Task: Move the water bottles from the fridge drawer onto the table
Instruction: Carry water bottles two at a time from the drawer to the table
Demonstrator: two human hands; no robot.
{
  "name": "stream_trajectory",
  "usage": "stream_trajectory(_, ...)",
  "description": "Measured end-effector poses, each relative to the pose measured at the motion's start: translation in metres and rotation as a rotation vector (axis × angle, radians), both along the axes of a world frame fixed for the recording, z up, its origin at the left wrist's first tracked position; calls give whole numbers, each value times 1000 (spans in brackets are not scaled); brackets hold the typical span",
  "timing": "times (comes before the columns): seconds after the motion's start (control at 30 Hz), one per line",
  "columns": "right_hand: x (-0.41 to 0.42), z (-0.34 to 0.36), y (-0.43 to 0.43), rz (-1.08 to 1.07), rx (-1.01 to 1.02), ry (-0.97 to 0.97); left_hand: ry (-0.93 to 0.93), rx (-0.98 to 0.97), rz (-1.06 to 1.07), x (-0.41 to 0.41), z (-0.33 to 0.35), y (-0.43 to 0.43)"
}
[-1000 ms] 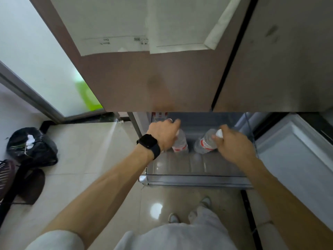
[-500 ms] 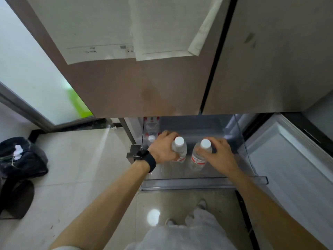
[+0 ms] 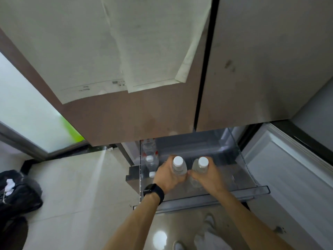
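Observation:
Two clear water bottles with white caps stand upright side by side above the open fridge drawer (image 3: 259,191). My left hand (image 3: 166,177), a black watch on its wrist, grips the left bottle (image 3: 178,166). My right hand (image 3: 207,177) grips the right bottle (image 3: 200,167). Against the drawer's left wall lie two more bottles (image 3: 151,159), red-labelled and white-capped. The drawer is clear plastic and pulled out from under the fridge doors.
Closed fridge doors (image 3: 144,114) with taped papers hang overhead. An open white door panel (image 3: 288,177) stands at the right. A black bag (image 3: 16,192) sits on the tiled floor at left. My shoes (image 3: 209,219) are below the drawer front.
Both hands have stood their bottles upright and raised them out of the drawer bottom. The view has tilted up, showing more of the fridge doors.

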State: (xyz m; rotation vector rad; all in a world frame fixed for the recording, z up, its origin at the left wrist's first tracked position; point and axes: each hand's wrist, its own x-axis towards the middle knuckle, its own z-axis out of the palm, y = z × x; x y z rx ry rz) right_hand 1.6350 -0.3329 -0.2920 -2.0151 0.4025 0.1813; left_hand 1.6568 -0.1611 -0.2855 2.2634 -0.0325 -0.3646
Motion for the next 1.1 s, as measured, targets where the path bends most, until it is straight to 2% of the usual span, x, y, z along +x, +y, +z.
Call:
stream_trajectory(0.33,-2,9,-6,12,-156,31,7,42,-17,-3,9,4)
stream_trajectory(0.5,-26,29,-21,4,-76,-39,-80,13,80,-33,32,26)
stream_trajectory(0.7,-79,78,-31,31,66,-224,-304,16,234,-101,94,58)
stream_trajectory(0.93,-157,150,-12,290,119,-494,-452,62,339,-231,157,69)
stream_trajectory(1.1,-227,169,25,573,99,-489,-400,134,429,-343,164,89)
